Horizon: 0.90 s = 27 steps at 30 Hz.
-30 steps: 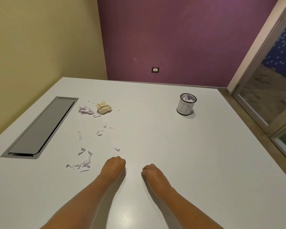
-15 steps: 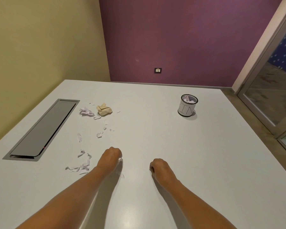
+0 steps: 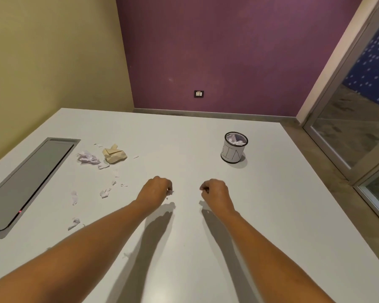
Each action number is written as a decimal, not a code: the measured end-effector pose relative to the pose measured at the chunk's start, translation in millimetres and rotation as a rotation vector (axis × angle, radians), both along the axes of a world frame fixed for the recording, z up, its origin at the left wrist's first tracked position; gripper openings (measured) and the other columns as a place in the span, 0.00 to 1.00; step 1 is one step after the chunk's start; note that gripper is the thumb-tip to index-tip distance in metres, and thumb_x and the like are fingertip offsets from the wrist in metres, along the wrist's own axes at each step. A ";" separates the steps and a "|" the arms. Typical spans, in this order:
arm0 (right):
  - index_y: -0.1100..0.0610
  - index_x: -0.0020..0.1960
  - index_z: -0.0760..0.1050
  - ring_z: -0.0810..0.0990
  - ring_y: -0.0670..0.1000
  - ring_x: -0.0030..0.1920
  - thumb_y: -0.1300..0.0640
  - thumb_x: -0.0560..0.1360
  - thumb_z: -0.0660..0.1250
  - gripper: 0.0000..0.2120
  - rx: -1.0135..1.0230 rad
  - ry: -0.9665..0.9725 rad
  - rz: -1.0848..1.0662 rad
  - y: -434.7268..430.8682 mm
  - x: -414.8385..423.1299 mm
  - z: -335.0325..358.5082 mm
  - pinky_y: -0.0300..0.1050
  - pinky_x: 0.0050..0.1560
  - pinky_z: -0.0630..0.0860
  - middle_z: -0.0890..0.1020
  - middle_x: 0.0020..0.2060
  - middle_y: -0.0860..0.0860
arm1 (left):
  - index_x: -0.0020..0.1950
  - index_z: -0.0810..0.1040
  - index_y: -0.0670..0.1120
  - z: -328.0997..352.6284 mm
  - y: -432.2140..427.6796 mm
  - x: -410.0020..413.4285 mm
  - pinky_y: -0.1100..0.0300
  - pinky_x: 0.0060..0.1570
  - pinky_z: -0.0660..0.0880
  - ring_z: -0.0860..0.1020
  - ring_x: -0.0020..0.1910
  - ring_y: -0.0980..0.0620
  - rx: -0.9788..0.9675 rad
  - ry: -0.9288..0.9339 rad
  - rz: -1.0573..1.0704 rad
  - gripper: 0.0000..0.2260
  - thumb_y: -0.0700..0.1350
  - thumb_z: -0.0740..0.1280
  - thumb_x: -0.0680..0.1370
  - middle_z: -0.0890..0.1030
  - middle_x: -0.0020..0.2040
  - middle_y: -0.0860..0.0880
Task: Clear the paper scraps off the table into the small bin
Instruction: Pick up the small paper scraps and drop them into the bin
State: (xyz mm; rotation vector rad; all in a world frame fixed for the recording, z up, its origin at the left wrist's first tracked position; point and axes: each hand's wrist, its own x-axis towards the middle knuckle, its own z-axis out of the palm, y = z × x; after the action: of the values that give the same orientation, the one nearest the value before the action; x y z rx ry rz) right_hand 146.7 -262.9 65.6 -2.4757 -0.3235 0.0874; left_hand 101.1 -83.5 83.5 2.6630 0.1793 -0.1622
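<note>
Both my hands hover above the white table [image 3: 206, 132], fists closed. My left hand [image 3: 154, 191] is shut on a small white paper scrap that peeks out by the fingertips. My right hand [image 3: 216, 192] is curled shut; a bit of white shows at its fingers, too small to identify. The small bin [image 3: 234, 152], a white cup marked "BIN" with crumpled paper inside, stands ahead and to the right. On the left lie a crumpled white wad [image 3: 87, 158], a tan crumpled wad [image 3: 114, 154] and several small torn scraps [image 3: 104, 193].
A grey recessed cable hatch [image 3: 29, 182] is set into the table at the left. The table's right edge drops to the floor beside a glass door [image 3: 359, 127]. Yellow and purple walls stand behind the table.
Both hands have lifted off the table and moved forward. The left hand has picked up a small scrap that lay near it. The pile of scraps near my left forearm is now hidden behind it.
</note>
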 end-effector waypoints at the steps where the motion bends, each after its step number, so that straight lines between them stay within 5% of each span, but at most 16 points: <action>1: 0.65 0.50 0.81 0.82 0.56 0.48 0.72 0.72 0.59 0.14 0.016 -0.021 -0.017 -2.9 11.0 6.4 0.37 0.46 0.72 0.83 0.50 0.58 | 0.48 0.80 0.37 3.6 -6.5 11.0 0.56 0.44 0.77 0.81 0.40 0.44 -0.031 -0.011 0.007 0.08 0.32 0.62 0.74 0.84 0.45 0.40; 6: 0.66 0.49 0.81 0.81 0.56 0.47 0.72 0.72 0.60 0.13 0.097 -0.089 -0.122 -24.0 69.0 31.7 0.31 0.45 0.67 0.85 0.47 0.60 | 0.46 0.80 0.34 20.0 -34.9 72.4 0.69 0.26 0.74 0.78 0.27 0.48 -0.266 -0.047 0.145 0.04 0.34 0.68 0.74 0.83 0.40 0.37; 11: 0.65 0.49 0.82 0.82 0.58 0.49 0.70 0.72 0.63 0.11 0.160 -0.138 -0.248 -49.5 120.6 41.2 0.39 0.50 0.73 0.85 0.47 0.61 | 0.47 0.78 0.33 32.1 -63.5 129.4 0.61 0.34 0.77 0.83 0.39 0.38 -0.459 -0.094 0.221 0.04 0.31 0.67 0.73 0.79 0.43 0.38; 14: 0.65 0.48 0.82 0.80 0.56 0.45 0.70 0.72 0.63 0.10 0.160 -0.147 -0.319 -63.4 149.4 37.7 0.33 0.42 0.69 0.84 0.47 0.61 | 0.46 0.78 0.32 32.5 -78.4 160.9 0.56 0.40 0.80 0.83 0.43 0.36 -0.581 -0.063 0.286 0.04 0.31 0.67 0.73 0.81 0.44 0.37; 19: 0.65 0.49 0.82 0.81 0.58 0.48 0.70 0.73 0.62 0.10 0.155 -0.117 -0.388 -72.8 185.8 32.0 0.37 0.47 0.71 0.84 0.48 0.61 | 0.31 0.72 0.39 33.3 -105.1 210.2 0.49 0.52 0.80 0.83 0.41 0.37 -0.716 0.005 0.418 0.12 0.29 0.67 0.73 0.74 0.15 0.51; 21: 0.66 0.48 0.82 0.81 0.59 0.48 0.70 0.73 0.63 0.10 0.134 -0.107 -0.362 -72.4 197.2 29.6 0.38 0.47 0.71 0.84 0.47 0.61 | 0.32 0.70 0.39 34.9 -114.5 225.7 0.48 0.53 0.79 0.83 0.43 0.37 -0.769 0.010 0.435 0.12 0.29 0.67 0.72 0.78 0.18 0.47; 25: 0.66 0.46 0.82 0.81 0.60 0.47 0.72 0.72 0.61 0.11 0.119 -0.119 -0.325 -69.6 215.1 26.1 0.43 0.47 0.75 0.84 0.46 0.62 | 0.45 0.77 0.30 36.4 -126.2 248.9 0.45 0.54 0.78 0.81 0.49 0.36 -0.803 -0.009 0.383 0.05 0.28 0.69 0.70 0.82 0.46 0.33; 27: 0.66 0.47 0.81 0.81 0.61 0.48 0.71 0.72 0.61 0.11 0.115 -0.126 -0.310 -69.0 221.3 25.3 0.47 0.50 0.77 0.84 0.46 0.63 | 0.39 0.76 0.34 35.3 -128.7 257.8 0.45 0.53 0.78 0.81 0.50 0.36 -0.768 -0.020 0.374 0.04 0.28 0.69 0.70 0.80 0.46 0.34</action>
State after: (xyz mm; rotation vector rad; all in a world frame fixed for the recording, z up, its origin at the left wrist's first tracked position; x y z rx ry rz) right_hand 368.0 -332.0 90.9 -2.3911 0.0062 -0.2106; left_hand 358.9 -212.1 118.7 1.8308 0.4925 -0.0621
